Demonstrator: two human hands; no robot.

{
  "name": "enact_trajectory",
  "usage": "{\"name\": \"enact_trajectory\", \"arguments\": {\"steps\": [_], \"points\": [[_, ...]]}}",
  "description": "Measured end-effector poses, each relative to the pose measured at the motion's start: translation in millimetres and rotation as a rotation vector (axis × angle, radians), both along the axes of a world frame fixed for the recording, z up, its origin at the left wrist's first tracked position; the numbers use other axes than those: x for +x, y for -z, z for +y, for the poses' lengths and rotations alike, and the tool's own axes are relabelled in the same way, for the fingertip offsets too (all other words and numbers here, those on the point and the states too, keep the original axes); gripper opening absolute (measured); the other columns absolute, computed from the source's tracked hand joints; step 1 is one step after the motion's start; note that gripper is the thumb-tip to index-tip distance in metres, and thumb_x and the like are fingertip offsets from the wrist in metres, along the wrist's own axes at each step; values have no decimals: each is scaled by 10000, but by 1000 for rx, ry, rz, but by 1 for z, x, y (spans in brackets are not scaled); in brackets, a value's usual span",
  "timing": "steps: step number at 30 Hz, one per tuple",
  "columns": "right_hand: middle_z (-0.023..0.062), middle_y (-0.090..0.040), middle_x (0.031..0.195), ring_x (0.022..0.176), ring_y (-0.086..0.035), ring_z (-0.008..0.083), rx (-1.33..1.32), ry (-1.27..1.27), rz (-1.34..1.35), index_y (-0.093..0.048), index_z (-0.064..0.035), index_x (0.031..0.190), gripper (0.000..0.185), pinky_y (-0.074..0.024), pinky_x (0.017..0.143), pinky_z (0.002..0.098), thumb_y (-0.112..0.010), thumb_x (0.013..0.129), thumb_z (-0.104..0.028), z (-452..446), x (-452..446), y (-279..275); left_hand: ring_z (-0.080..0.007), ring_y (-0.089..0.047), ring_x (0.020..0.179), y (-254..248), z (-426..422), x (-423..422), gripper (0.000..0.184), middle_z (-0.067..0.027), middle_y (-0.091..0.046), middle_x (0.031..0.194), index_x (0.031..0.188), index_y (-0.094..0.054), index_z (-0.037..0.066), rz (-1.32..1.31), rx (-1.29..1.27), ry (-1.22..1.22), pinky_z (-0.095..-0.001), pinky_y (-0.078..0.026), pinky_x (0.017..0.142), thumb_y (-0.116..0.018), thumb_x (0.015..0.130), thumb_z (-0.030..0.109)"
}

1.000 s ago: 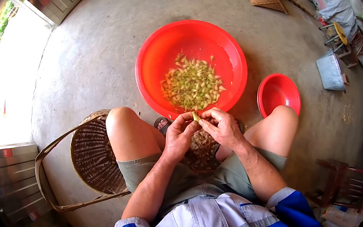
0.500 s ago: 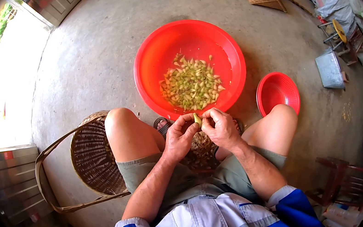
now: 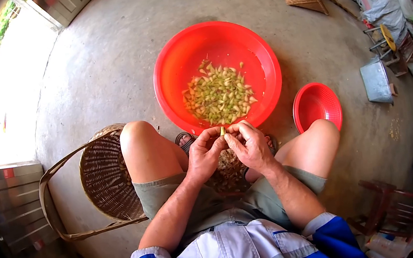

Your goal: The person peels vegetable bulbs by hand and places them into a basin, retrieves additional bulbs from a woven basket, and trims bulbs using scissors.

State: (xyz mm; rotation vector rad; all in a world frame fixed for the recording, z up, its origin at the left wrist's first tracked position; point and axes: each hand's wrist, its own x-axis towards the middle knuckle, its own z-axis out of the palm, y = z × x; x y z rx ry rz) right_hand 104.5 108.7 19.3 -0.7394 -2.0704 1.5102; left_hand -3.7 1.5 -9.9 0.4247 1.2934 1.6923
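Both hands meet above the near rim of a large red basin [image 3: 172, 110]. Between them is a small yellow-green teardrop-shaped bulb [image 3: 222, 131], mostly covered by fingers. My left hand [image 3: 202, 157] pinches it from the left with thumb and forefinger. From the other side, my right hand [image 3: 251, 149] also grips it, thumb and fingers bent together. Many similar pale bulbs [image 3: 219, 91] lie in water in the basin. Beneath my hands, between my feet, is a heap of brownish scraps [image 3: 227, 171], partly hidden.
A woven basket [image 3: 110, 179] with a long handle stands beside my left knee. To the right sits a small red colander [image 3: 319, 105]. Farther right are a metal bucket [image 3: 376, 81], a small stool [image 3: 388, 37] and sacks [image 3: 385, 9]. A wooden chair [image 3: 392, 208] stands at lower right.
My fingers have closed further around the bulb, so less of it shows now. The right thumb has risen slightly; both hands stay in nearly the same place.
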Motion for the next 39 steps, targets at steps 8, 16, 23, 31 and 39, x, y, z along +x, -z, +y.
{"name": "enact_trajectory", "arguments": {"steps": [8, 16, 23, 31, 39], "points": [[50, -584, 758, 652, -556, 101, 13, 11, -4, -580, -1, 909, 71, -468, 573, 264, -638, 892, -39, 7, 1, 9, -113, -589, 1047, 1, -4, 3, 230, -39, -622, 1085, 1168, -550, 3, 146, -48, 48, -268, -469, 939, -569, 939, -19], [129, -608, 764, 670, -594, 205, -105, 80, -48, -547, 5, 894, 105, -490, 610, 341, -608, 908, -80, 4, 3, 7, -145, -581, 1084, -13, -1, 3, 203, -39, -599, 1098, 1136, -520, 29, -35, 88, 66, -294, -475, 946, -563, 943, -19], [66, -600, 722, 611, -538, 112, -231, 129, -31, -529, 2, 909, 135, -453, 550, 286, -562, 960, -119, 4, 5, 15, -180, -606, 1043, -7, 0, 0, 135, -69, -615, 1102, 1087, -532, 58, -208, 131, -149, -340, -523, 893, -563, 957, 47], [57, -636, 827, 624, -562, 73, -471, 121, 8, -517, 0, 935, 68, -478, 574, 229, -520, 963, -62, 12, 6, 10, -210, -618, 1057, -20, 0, -12, 186, -90, -615, 1114, 1148, -532, 42, -359, 128, -205, -354, -529, 909, -558, 967, 74], [52, -607, 838, 703, -596, 101, -185, -34, -39, -610, 15, 985, 81, -498, 601, 242, -578, 921, -24, 11, 6, 8, -179, -625, 1012, -8, -3, -8, 215, -77, -624, 1121, 1173, -576, 22, -306, 42, -119, -325, -536, 874, -561, 963, 62]]}}
